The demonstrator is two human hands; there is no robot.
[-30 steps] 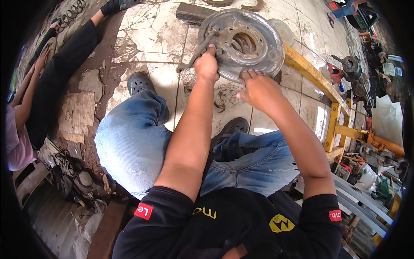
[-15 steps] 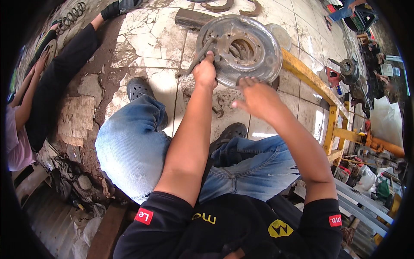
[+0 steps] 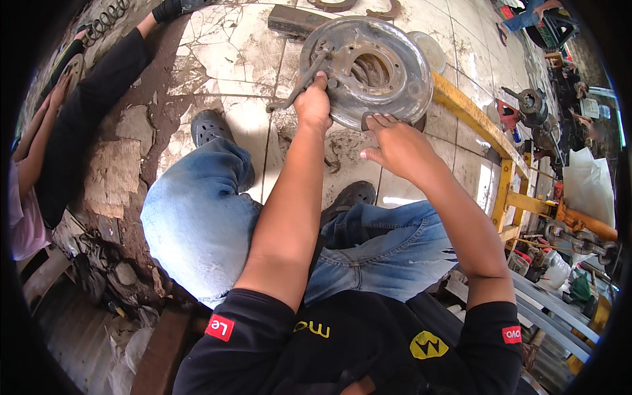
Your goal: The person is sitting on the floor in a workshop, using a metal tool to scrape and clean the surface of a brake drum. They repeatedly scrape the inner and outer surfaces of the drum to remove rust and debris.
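A round, worn metal brake backing plate (image 3: pixel 411 78) with a wide hole in its middle is tilted in front of me. My left hand (image 3: pixel 313 105) grips its left edge, the thumb up beside a bent metal lever (image 3: pixel 297 91) that lies along that side. At the plate's lower right rim is my right hand (image 3: pixel 395 135), its fingers held together and its thumb apart. Under those fingertips a small dark piece (image 3: pixel 366 122) presses on the rim. What that piece is, and how firmly the fingers hold it, I cannot make out.
A yellow metal frame (image 3: pixel 464 108) runs down the right. Beyond the plate lie a dark metal block (image 3: pixel 294 24), curved brake shoes (image 3: pixel 383 10) and a pale disc (image 3: pixel 431 52). On the left, another person's leg (image 3: pixel 92 118) stretches beside a coil spring (image 3: pixel 108 18).
My right hand, blurred by motion before, is now sharp and slightly higher against the rim. The plate has shifted up a little in view, with my left hand still on it.
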